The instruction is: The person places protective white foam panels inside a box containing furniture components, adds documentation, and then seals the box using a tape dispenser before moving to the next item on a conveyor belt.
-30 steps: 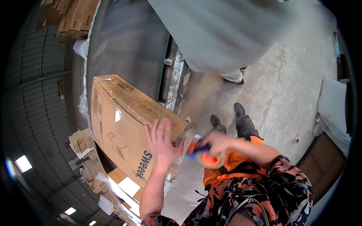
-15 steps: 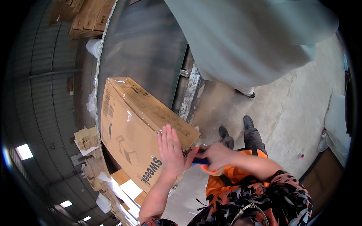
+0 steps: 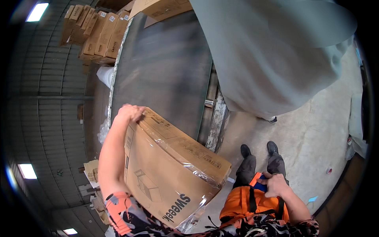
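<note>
A large brown cardboard box [image 3: 169,166] with clear tape along its edges lies tilted on the dark conveyor belt [image 3: 162,75], at its near end. My left arm stretches across the box's left side. My left hand [image 3: 132,113] is bent over the box's far corner, fingers curled round the edge and partly hidden. My right hand [image 3: 275,184] is away from the box at the right, in front of my orange apron [image 3: 239,205]. It grips a blue and orange tape dispenser [image 3: 258,181], partly covered by the fingers.
A large grey-green cloth [image 3: 268,59] hangs over the right of the belt. Another carton [image 3: 166,8] sits at the belt's far end. Stacked boxes [image 3: 106,35] stand beyond its left edge. A metal frame [image 3: 219,122] borders the belt beside the concrete floor [image 3: 292,126].
My left hand has moved from the box's near side to its far corner. My right hand has drawn the tape dispenser away from the box to the right. Another carton shows at the far end.
</note>
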The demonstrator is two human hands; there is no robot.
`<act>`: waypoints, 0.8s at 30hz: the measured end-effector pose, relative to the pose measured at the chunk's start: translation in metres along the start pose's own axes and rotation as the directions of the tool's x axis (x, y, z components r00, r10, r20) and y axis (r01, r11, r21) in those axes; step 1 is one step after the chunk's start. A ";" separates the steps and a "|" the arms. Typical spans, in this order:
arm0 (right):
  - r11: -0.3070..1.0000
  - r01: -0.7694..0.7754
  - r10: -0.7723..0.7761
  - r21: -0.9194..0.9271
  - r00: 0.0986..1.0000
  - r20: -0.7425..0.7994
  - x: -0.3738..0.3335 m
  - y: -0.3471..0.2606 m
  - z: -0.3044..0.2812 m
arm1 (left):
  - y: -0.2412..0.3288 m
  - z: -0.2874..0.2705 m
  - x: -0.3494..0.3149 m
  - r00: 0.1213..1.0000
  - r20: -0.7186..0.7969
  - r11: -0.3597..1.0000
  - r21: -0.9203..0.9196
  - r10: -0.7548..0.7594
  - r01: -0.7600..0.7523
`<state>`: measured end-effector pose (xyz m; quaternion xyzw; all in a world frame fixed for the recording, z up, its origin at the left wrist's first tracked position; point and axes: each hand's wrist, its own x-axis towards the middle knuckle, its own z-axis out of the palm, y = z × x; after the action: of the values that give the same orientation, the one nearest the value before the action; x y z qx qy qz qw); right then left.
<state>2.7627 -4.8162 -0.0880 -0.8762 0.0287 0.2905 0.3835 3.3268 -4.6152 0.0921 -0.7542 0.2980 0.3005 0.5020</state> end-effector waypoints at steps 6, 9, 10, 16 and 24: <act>0.941 -0.087 0.206 0.328 0.915 -0.347 -0.001 -0.015 0.007 | 0.092 -0.021 -0.065 0.956 -0.040 0.915 -0.281 0.291 -0.291; 0.935 -0.035 0.175 0.352 0.910 -0.376 -0.006 -0.014 -0.001 | 0.117 0.023 -0.100 0.740 -0.546 0.656 -0.398 0.392 -0.641; 0.919 -0.031 0.202 0.393 0.894 -0.401 -0.006 -0.011 -0.001 | 0.136 0.026 -0.119 0.668 -0.665 0.591 -0.405 0.333 -0.698; 0.897 -0.040 0.237 0.440 0.883 -0.404 -0.012 0.000 -0.027 | 0.235 0.140 -0.224 0.530 -0.793 0.695 -0.563 -0.301 -0.447; 0.133 0.395 -0.055 0.909 0.919 -0.391 -0.018 -0.018 -0.066 | 0.329 0.283 -0.298 0.616 -0.385 0.535 -0.842 -0.687 0.071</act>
<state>2.7844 -4.8519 -0.0313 -0.4463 0.1251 0.0225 0.8858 2.8449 -4.4109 0.0370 -0.9917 0.1157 -0.0329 0.0453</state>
